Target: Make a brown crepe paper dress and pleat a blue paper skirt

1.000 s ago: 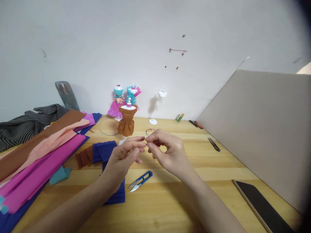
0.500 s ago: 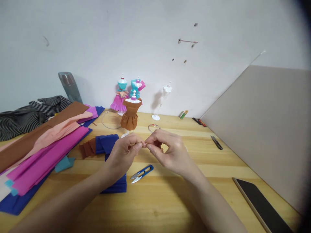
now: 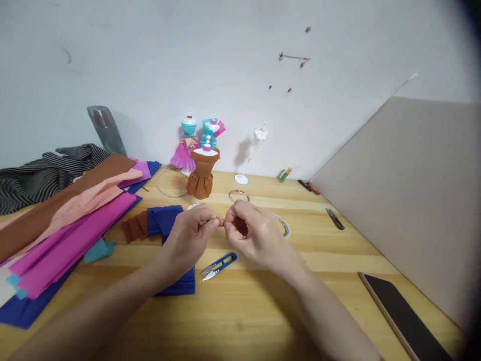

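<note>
My left hand (image 3: 193, 231) and my right hand (image 3: 255, 233) meet fingertip to fingertip above the middle of the table. Both are closed in a pinch, and whatever lies between the fingertips is too small to make out. Just behind them stands a small dress form (image 3: 203, 173) in a brown strapless dress with a gathered skirt. Blue-handled thread snips (image 3: 220, 265) lie below the hands, blades pointing left. Folded blue crepe-like material (image 3: 179, 286) is partly hidden under my left forearm, with a brown gathered strip (image 3: 135, 226) beside it.
On the left lie long coloured sheets (image 3: 75, 225), striped cloth (image 3: 75, 158) and a leaning flask (image 3: 107, 130). Two dressed forms (image 3: 184, 155) and a bare one (image 3: 260, 134) stand by the wall. Tape rolls (image 3: 285, 228), black snips (image 3: 334, 219) and a phone (image 3: 406, 316) are rightward.
My right hand has turned slightly, its fingers curling tighter, and more of the tape roll behind it shows. The camera view has shifted a little. My left hand keeps its pinch.
</note>
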Demonstrator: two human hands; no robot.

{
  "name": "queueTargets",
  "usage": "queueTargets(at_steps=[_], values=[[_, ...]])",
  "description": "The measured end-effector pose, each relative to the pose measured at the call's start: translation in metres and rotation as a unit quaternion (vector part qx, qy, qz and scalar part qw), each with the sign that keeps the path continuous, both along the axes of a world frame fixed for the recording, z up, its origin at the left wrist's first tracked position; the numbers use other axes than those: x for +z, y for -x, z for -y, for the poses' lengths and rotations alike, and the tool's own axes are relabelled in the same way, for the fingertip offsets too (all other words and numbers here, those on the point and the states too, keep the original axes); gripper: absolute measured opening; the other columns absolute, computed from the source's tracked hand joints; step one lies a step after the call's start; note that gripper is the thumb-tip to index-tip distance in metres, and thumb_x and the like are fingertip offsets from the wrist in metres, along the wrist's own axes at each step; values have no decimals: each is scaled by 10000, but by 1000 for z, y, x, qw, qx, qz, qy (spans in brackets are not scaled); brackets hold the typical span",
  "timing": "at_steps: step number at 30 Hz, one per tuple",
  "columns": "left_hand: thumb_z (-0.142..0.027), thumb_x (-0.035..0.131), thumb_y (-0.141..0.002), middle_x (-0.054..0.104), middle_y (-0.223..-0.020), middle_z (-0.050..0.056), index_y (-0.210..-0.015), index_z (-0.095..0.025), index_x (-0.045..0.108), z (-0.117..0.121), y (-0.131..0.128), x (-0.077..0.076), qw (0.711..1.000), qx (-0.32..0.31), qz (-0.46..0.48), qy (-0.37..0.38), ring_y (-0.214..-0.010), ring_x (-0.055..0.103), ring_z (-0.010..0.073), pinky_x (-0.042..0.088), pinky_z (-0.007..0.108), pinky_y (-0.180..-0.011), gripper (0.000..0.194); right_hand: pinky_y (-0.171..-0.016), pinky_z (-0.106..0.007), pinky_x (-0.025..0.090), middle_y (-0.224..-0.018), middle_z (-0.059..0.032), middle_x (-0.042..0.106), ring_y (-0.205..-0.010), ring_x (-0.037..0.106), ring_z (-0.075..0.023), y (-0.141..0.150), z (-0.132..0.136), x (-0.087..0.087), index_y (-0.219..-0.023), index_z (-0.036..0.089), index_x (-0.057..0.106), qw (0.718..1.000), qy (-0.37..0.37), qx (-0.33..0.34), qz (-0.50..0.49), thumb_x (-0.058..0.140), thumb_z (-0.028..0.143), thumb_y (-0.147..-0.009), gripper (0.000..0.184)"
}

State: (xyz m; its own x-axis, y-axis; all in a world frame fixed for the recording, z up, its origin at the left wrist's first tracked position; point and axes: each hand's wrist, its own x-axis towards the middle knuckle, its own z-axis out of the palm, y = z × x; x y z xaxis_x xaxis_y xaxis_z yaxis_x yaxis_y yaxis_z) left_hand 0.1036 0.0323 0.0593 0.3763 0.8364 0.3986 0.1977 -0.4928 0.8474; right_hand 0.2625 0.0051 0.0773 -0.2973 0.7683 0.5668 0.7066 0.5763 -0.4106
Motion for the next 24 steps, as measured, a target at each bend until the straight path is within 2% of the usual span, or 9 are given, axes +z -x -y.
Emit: queueTargets(at_steps=[9, 15, 17, 20, 22, 24], values=[[-179, 471, -815, 593, -673, 3, -654, -152, 605, -1, -1, -2, 999, 24, -27, -2, -640, 511, 115, 380, 234, -620, 211, -448, -197, 303, -596, 32, 447, -482, 394, -79, 6, -2, -6, -675, 189, 419, 997, -73, -15, 26, 459, 70, -729, 136], [-161, 470, -831, 619, -742, 19, -679, -151, 613, 0, -1, -4, 998, 40, -23, -32, -714, 553, 128, 407, 248, -672, 209, -454, -198, 314, -585, 36, 441, -484, 392, -82, 10, -3, -9, -685, 187, 450, 996, -83, -30, -4, 448, 63, -718, 128], [-150, 474, -829, 622, -757, 19, -690, -155, 621, 1, -1, -4, 998, 45, -15, -42, -725, 561, 129, 417, 245, -672, 202, -472, -202, 336, -595, 29, 459, -503, 415, -86, 11, -3, -10, -687, 182, 465, 997, -69, -35, -23, 455, 70, -731, 121], [-155, 485, -830, 621, -778, 17, -724, -162, 644, 0, -1, -5, 998, 47, 7, -39, -702, 561, 118, 437, 233, -648, 191, -497, -213, 375, -618, 9, 498, -544, 465, -96, 13, -1, -10, -689, 168, 503, 996, -10, -36, -78, 485, 108, -784, 113], [-174, 496, -832, 621, -826, 20, -774, -169, 668, -2, -1, -6, 998, 48, 26, -27, -667, 552, 102, 447, 221, -613, 182, -513, -224, 406, -647, -5, 522, -568, 500, -104, 12, 0, -10, -748, 154, 559, 990, 44, -16, -132, 484, 145, -826, 109], [-191, 507, -831, 616, -910, 29, -866, -187, 686, -4, 0, -7, 997, 44, 61, -9, -658, 552, 93, 455, 208, -571, 183, -518, -233, 437, -725, -22, 551, -584, 533, -103, 12, 1, -10, -891, 148, 603, 975, 97, 31, -199, 459, 171, -860, 150]])
